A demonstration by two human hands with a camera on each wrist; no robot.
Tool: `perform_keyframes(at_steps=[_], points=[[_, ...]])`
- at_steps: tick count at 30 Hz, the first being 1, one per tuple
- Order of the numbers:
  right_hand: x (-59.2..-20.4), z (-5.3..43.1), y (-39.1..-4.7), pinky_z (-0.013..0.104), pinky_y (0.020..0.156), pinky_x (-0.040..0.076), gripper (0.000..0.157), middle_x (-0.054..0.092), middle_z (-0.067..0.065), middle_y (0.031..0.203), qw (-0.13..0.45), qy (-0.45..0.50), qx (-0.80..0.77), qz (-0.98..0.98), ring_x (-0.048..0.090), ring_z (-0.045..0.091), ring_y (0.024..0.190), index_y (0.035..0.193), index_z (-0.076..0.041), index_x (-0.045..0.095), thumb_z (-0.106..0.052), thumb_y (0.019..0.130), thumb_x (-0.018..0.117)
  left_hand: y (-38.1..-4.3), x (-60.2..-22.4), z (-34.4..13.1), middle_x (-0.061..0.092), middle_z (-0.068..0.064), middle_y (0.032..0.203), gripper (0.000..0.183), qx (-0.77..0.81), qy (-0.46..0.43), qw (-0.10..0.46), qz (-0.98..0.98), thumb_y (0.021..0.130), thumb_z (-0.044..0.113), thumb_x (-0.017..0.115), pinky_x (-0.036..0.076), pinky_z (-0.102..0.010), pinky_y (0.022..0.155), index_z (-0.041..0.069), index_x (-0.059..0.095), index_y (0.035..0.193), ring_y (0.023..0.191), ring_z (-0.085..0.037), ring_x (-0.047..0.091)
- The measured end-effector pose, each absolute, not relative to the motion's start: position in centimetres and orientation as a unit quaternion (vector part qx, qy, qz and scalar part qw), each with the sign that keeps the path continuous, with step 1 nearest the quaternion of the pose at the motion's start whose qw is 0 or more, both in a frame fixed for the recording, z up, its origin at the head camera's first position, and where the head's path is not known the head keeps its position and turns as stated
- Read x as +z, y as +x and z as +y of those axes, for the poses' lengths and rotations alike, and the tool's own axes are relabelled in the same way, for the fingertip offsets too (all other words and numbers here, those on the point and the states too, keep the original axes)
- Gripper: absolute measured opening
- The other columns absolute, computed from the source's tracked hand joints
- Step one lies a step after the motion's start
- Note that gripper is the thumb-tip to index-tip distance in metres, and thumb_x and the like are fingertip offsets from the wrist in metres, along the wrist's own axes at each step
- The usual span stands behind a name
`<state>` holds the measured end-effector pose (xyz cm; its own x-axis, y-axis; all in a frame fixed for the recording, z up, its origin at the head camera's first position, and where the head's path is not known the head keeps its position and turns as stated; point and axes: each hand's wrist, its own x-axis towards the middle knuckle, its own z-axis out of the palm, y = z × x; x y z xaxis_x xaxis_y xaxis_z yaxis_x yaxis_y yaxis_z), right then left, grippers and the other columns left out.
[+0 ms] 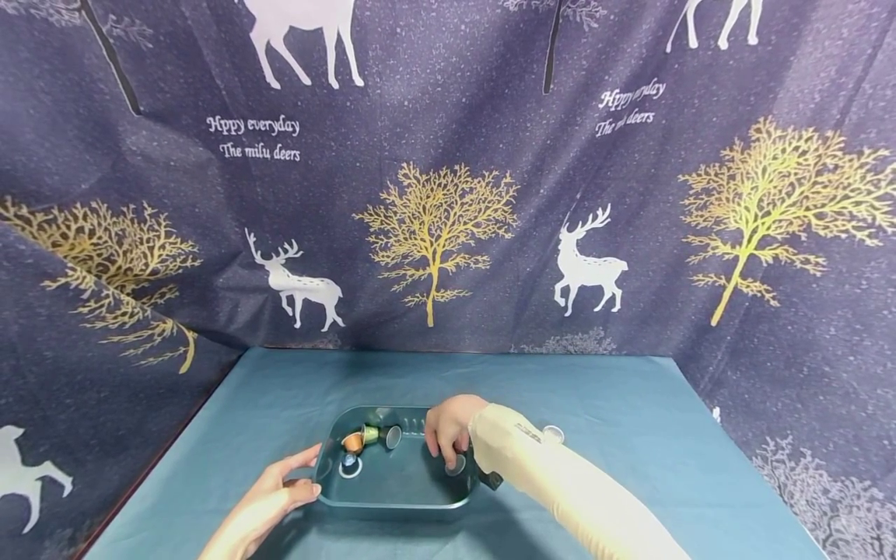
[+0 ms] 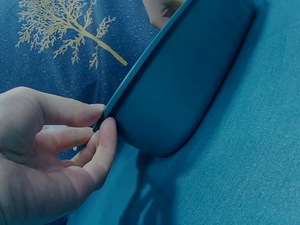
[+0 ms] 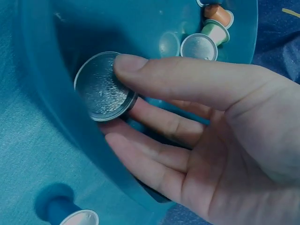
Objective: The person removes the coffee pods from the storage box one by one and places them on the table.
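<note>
A teal plastic bin [image 1: 392,505] with coffee capsules in it sits on the table. My left hand [image 1: 276,494] pinches its left rim between thumb and fingers, seen close in the left wrist view. Inside the bin's right end, my right hand [image 1: 449,428] holds a coffee capsule [image 3: 101,89], silver lid facing the wrist camera, thumb on the lid's edge and fingers around its side. At the bin's left lie an orange capsule [image 1: 353,443], a green capsule [image 1: 370,434], a dark capsule with its silver lid showing [image 1: 393,438] and a blue capsule [image 1: 349,460].
Outside the bin, a capsule with a pale lid [image 1: 553,434] stands beyond my right forearm. A dark object [image 1: 490,479] lies by the bin's right side, partly covered by the sleeve [image 1: 560,482]. A patterned curtain [image 1: 434,117] hangs behind the teal tabletop [image 1: 630,389].
</note>
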<state>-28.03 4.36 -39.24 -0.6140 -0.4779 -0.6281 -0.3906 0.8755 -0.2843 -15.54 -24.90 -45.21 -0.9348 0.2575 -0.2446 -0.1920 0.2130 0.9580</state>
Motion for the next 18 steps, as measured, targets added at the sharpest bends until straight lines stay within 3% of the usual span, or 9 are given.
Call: perform_keyframes(at_steps=[3,6,11,18], points=[[-38.8,4.2,-28.1,0.031,0.073,0.058,0.03,0.062,-0.008,0.086,0.364,-0.258,-0.072,0.892,0.055,0.008,0.063,0.1,-0.021,0.072,-0.006,0.075,0.081,-15.6,-45.3,-25.0,0.042,-0.025,0.136,0.077,0.628,0.022,0.181,0.757,0.091,0.004,0.058,0.052,-0.037,0.092,-0.012,0.015,0.153,0.097,-0.017,0.067],[-38.5,4.0,-28.3,0.035,0.084,0.059,0.038,0.068,-0.005,0.093,0.37,-0.276,-0.091,0.882,0.061,0.007,0.072,0.109,-0.02,0.072,-0.005,0.075,0.08,-15.6,-45.3,-24.9,0.043,-0.024,0.135,0.077,0.627,0.022,0.181,0.757,0.091,0.005,0.058,0.052,-0.036,0.092,-0.012,0.016,0.153,0.098,-0.018,0.067],[-38.2,3.7,-28.8,0.029,0.079,0.058,0.044,0.071,0.001,0.102,0.385,-0.301,-0.119,0.864,0.062,0.003,0.082,0.118,-0.014,0.069,-0.004,0.077,0.078,-15.4,-45.2,-24.9,0.044,-0.025,0.136,0.078,0.626,0.021,0.183,0.758,0.09,0.005,0.059,0.051,-0.038,0.093,-0.012,0.017,0.153,0.1,-0.019,0.067],[-38.0,3.6,-29.2,0.024,0.07,0.057,0.041,0.069,0.002,0.106,0.38,-0.314,-0.15,0.857,0.064,0.006,0.079,0.118,-0.013,0.068,-0.005,0.079,0.079,-15.5,-45.1,-24.9,0.043,-0.025,0.136,0.077,0.625,0.016,0.186,0.758,0.091,0.005,0.058,0.051,-0.038,0.093,-0.012,0.016,0.153,0.095,-0.017,0.066]])
